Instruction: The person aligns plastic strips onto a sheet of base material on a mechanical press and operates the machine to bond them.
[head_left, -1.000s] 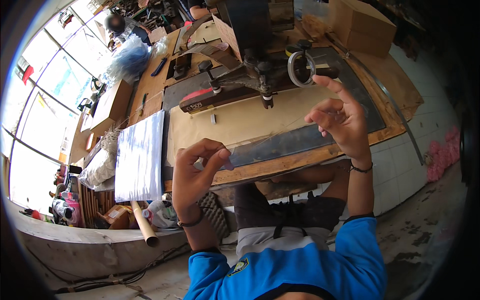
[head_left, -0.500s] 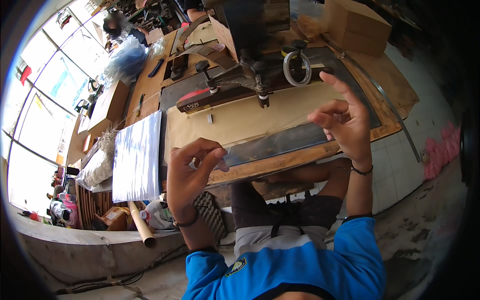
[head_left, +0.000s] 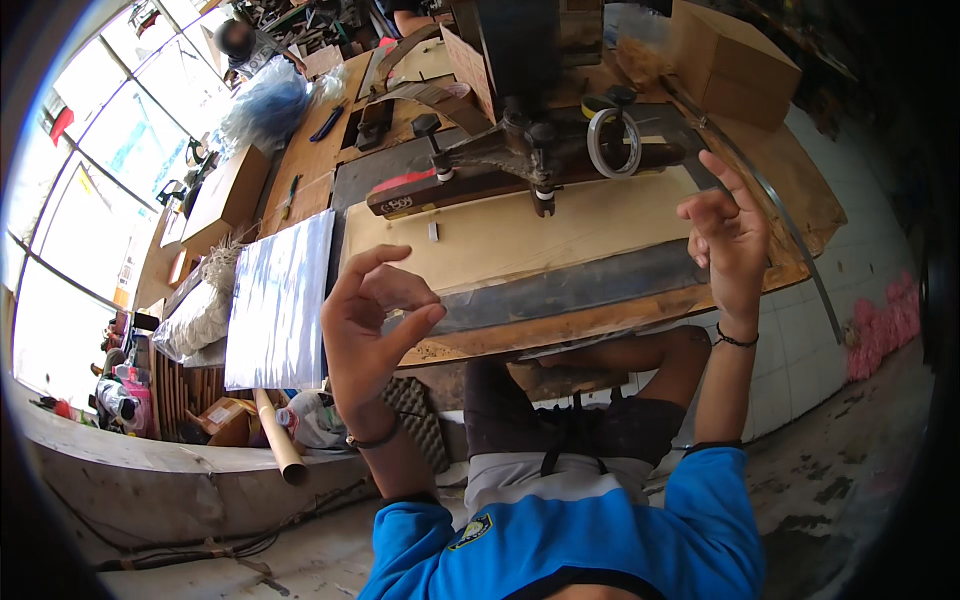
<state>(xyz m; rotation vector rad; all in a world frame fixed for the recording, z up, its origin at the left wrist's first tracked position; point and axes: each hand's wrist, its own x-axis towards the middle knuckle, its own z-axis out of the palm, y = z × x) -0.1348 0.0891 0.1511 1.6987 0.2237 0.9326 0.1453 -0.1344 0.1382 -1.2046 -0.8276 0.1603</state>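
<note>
My left hand (head_left: 375,320) is closed in a pinch at the near left of the bench, its index finger raised. My right hand (head_left: 735,235) pinches too, with its index finger pointing up, over the bench's right end. Between them stretches a thin clear plastic sheet (head_left: 560,312), faintly visible by its glints and edges. Beneath it lies a tan sheet (head_left: 480,255) on a dark board. A small grey block (head_left: 433,232) rests on the tan sheet. Behind stands a dark metal press bar (head_left: 540,175) with black knobs and a light ring (head_left: 614,143) on it.
Glossy clear plastic sheets (head_left: 280,305) are stacked left of my left hand. Cartons (head_left: 735,65) stand at the back right, near a long metal strip (head_left: 800,235). A cardboard tube (head_left: 280,440) leans below the bench. Another person (head_left: 250,50) is at the far left.
My hands have spread farther apart, the right moving rightward and the left slightly leftward. The clear sheet stays between them. The view has shifted slightly.
</note>
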